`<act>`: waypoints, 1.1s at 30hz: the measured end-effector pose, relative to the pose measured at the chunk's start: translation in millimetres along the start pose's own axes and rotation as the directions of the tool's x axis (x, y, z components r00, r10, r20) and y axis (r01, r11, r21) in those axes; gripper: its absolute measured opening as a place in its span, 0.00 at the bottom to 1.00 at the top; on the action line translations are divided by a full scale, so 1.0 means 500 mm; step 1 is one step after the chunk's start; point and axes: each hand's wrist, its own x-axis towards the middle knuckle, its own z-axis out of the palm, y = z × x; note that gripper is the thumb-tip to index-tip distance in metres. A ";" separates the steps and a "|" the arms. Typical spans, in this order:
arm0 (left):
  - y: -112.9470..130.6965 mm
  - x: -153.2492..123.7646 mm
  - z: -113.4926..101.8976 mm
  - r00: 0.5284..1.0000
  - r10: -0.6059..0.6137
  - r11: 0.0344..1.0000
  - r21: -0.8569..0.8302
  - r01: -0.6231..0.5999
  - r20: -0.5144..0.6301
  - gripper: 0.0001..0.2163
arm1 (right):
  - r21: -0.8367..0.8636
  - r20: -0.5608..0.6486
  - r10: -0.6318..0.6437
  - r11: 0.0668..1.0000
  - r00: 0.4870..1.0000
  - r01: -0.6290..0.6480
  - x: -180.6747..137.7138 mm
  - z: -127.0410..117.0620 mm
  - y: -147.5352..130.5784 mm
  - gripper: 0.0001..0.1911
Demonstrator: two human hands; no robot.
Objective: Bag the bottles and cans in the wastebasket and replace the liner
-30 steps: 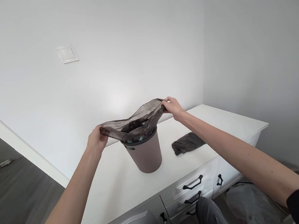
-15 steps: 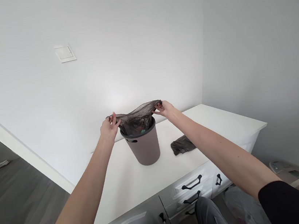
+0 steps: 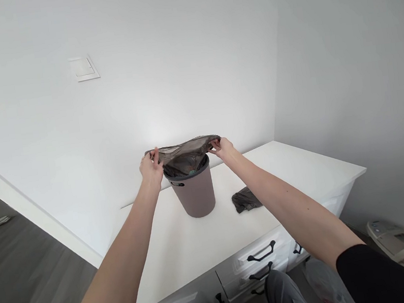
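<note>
A mauve trash can (image 3: pixel 196 195) with a dark rim stands upright on the white countertop (image 3: pixel 184 245). Its thin dark trash bag (image 3: pixel 187 149) is lifted above the rim and stretched sideways, with the lower part still inside the can. My left hand (image 3: pixel 151 167) pinches the bag's edge at the left of the rim. At the right, my right hand (image 3: pixel 223 147) grips the opposite edge, a little above the rim. Contents inside the bag are mostly hidden. A second, crumpled dark bag (image 3: pixel 244 199) lies right of the can, partly behind my right forearm.
Black-handled drawers (image 3: pixel 256 263) form the cabinet front below the countertop. The wall behind carries a light switch (image 3: pixel 85 68). On the floor at lower right are a pale plastic bag (image 3: pixel 325 282) and a beige appliance (image 3: pixel 396 240).
The bag's top edge is drawn straighter and tauter between my hands. My left hand has moved slightly up and right. The view has shifted a little.
</note>
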 end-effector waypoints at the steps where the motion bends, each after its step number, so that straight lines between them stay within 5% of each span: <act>1: -0.005 0.001 0.007 0.999 -0.003 1.000 0.015 0.002 0.049 0.11 | 0.002 0.015 -0.003 1.000 1.000 0.003 0.005 0.003 0.007 0.10; 11: -0.037 0.037 0.089 0.909 -0.093 0.989 0.144 0.037 0.406 0.16 | 0.003 0.183 -0.005 1.000 0.983 0.004 0.017 0.043 0.051 0.12; 15: -0.013 0.070 0.079 0.934 -0.021 0.996 0.084 -0.010 0.358 0.15 | 0.004 0.175 0.007 1.000 0.984 -0.007 0.016 0.059 0.042 0.14; 24: 0.042 0.092 -0.007 0.998 0.065 0.996 -0.061 -0.063 0.027 0.09 | -0.015 0.084 -0.005 1.000 0.996 0.007 0.028 0.055 0.022 0.13; 33: 0.037 0.049 -0.025 0.993 -0.038 0.999 0.019 0.037 0.109 0.11 | -0.083 0.217 -0.023 0.996 0.976 0.042 0.004 0.146 0.039 0.12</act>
